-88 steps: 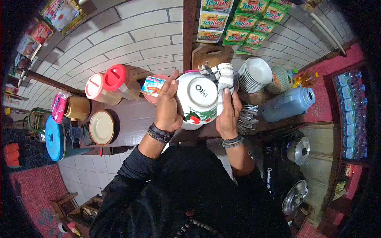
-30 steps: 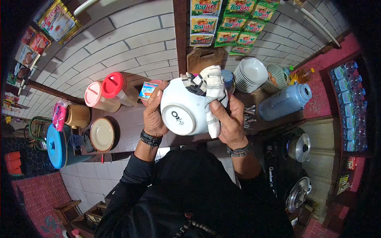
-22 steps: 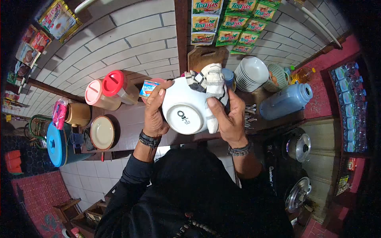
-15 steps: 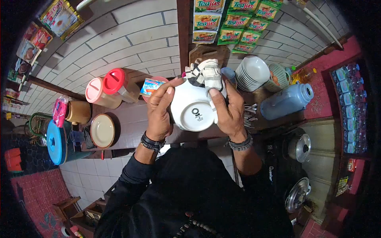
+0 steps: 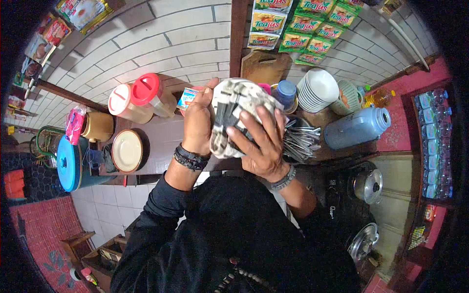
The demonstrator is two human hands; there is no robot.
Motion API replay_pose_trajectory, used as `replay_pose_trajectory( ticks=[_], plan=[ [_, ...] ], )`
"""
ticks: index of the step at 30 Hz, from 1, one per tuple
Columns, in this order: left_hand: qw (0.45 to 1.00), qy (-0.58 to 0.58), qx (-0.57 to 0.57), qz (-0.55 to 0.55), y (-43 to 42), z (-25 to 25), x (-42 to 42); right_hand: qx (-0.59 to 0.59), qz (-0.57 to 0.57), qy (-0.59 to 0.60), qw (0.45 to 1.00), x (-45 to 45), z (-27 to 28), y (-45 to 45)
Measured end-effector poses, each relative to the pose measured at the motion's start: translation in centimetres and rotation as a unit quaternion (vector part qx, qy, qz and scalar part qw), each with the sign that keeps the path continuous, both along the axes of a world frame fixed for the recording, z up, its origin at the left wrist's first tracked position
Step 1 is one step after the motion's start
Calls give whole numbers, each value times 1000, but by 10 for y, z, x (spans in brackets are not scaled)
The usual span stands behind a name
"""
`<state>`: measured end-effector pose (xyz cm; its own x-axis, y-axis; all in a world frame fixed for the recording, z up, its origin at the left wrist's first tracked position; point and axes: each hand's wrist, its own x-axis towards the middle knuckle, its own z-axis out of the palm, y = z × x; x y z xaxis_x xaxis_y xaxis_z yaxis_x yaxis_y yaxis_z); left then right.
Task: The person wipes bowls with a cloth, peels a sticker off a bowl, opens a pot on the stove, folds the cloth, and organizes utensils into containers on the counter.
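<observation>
My left hand (image 5: 198,124) grips the side of a white bowl (image 5: 233,80), thumb and fingers at its left edge. A checked cream-and-black cloth (image 5: 239,102) covers most of the bowl, so little of it shows. Spread over the cloth, the fingers of my right hand (image 5: 264,149) press it against the bowl from the right. Just right of that hand lies a bunch of metal cutlery (image 5: 302,141) in a dark holder. A stack of white bowls (image 5: 317,90) stands behind, to the right.
On the counter (image 5: 163,141) stand two lidded pitchers (image 5: 146,90), a beige plate (image 5: 127,150) and a blue-lidded container (image 5: 70,168). A blue thermos (image 5: 356,128) lies right of the cutlery. A wooden cutting board (image 5: 264,68) leans on the wall. Metal pots (image 5: 369,185) sit at right.
The bowl's white underside faced me before; now the cloth is spread across it. My right hand has moved from the right rim onto the cloth, fingers spread. The cutlery shows more fully.
</observation>
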<state>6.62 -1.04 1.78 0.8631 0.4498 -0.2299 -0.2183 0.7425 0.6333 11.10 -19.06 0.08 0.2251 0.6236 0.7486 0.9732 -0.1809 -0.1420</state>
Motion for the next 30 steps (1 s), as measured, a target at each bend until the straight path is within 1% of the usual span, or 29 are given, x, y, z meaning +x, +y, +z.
replay_pose_trajectory(
  ticks=[1, 3, 4, 5, 6, 7, 9, 10, 11, 13, 14, 15, 16, 17, 18, 19, 20, 21, 23, 24, 26, 27, 30],
  plan=[
    [1000, 8, -25, 0, -1, 0, -2, 8, 6, -7, 1000, -2, -11, -1],
    [998, 32, -22, -43, 1, 1, -4, 7, 3, -3, 1000, -5, -21, -2],
    [998, 33, -22, -41, 0, 3, -5, -10, 11, -36, 999, -4, -24, -5],
    [998, 60, -17, -21, -4, 11, -4, -26, 18, -69, 997, -2, -27, -7],
    [996, 86, -12, -1, -6, 14, -3, -19, 35, -43, 998, -1, -31, -12],
    [996, 85, -13, -1, -4, 14, -2, 1, 48, -32, 998, 5, -43, -17],
    [994, 95, -44, 34, 0, 14, 1, 107, 52, 97, 988, 9, -47, -11],
    [995, 89, -34, 30, 0, 13, 1, 105, 19, 149, 983, 10, -45, -13],
    [995, 91, -35, 31, -1, 10, 0, 152, 24, 181, 971, 11, -35, -4],
    [997, 45, -46, 45, -2, 4, 1, 132, 7, 173, 976, 11, -24, -1],
    [997, 46, -45, 43, -1, 5, 1, 140, 10, 202, 969, 11, -17, 1],
    [999, 27, -1, 44, 1, 7, -1, 148, 13, 232, 961, 11, -13, 4],
    [998, 9, 42, 45, 1, 8, -3, 170, 15, 311, 935, 13, -18, 7],
    [998, 10, 40, 43, -1, 10, -4, 227, 10, 391, 892, 11, -15, 13],
    [991, 21, 121, 52, -2, 13, -5, 231, 29, 494, 837, 15, -15, 8],
    [977, 32, 201, 60, -3, 14, -8, 232, 47, 592, 770, 19, -15, 4],
    [977, 34, 200, 60, -2, 14, -9, 243, 38, 583, 774, 24, -7, 9],
    [962, 18, 267, 56, -1, 13, -8, 252, 52, 605, 754, 31, -9, 12],
    [918, -14, 393, 48, 2, 12, -7, 226, 54, 606, 761, 38, -10, 14],
    [910, -20, 410, 52, 2, 15, -9, 223, 54, 608, 760, 39, -8, 13],
    [910, -21, 411, 57, 10, 12, -13, 160, 15, 496, 854, 41, -2, 13],
    [908, -24, 414, 60, 15, 11, -17, 159, 14, 498, 852, 41, -8, 10],
    [875, -25, 473, 101, 25, 18, -28, 46, -69, 430, 899, 39, -53, 4]
  ],
)
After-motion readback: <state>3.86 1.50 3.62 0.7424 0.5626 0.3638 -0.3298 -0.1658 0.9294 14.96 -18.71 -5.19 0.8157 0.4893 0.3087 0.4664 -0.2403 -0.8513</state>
